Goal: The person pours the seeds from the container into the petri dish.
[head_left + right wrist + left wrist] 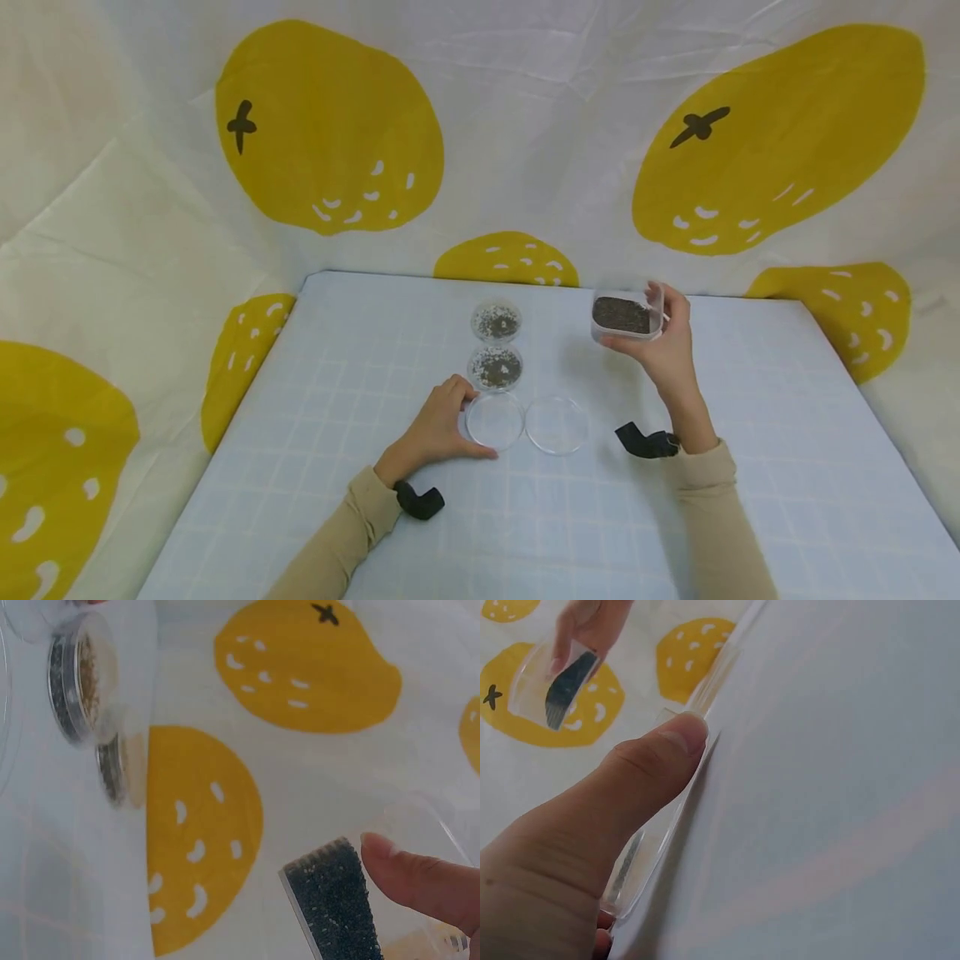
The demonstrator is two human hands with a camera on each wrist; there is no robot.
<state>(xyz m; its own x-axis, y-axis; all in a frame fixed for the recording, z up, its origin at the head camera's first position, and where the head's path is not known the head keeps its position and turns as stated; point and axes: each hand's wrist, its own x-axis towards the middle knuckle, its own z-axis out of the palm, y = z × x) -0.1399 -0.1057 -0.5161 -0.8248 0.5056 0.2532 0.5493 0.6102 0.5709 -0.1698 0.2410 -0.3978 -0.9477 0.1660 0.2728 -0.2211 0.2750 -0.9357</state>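
My left hand (435, 427) grips a clear round petri dish (495, 422) on the table, its thumb at the near side and fingers at the far left. In the left wrist view the thumb (649, 769) presses against the dish's rim. Raised above the table, my right hand (667, 342) holds a clear plastic box (628, 319) partly filled with dark, fine granules. In the right wrist view the granules (334, 904) lie slanted beside the thumb. Touching or nearly touching the gripped dish on its right is a clear round dish or lid (557, 426).
Two filled petri dishes stand in a column beyond my left hand, the nearer one (495, 367) and the farther one (496, 322), both with dark material and white bits. A pale checked cloth covers the table (360, 350). A fruit-patterned curtain (525, 150) hangs behind it.
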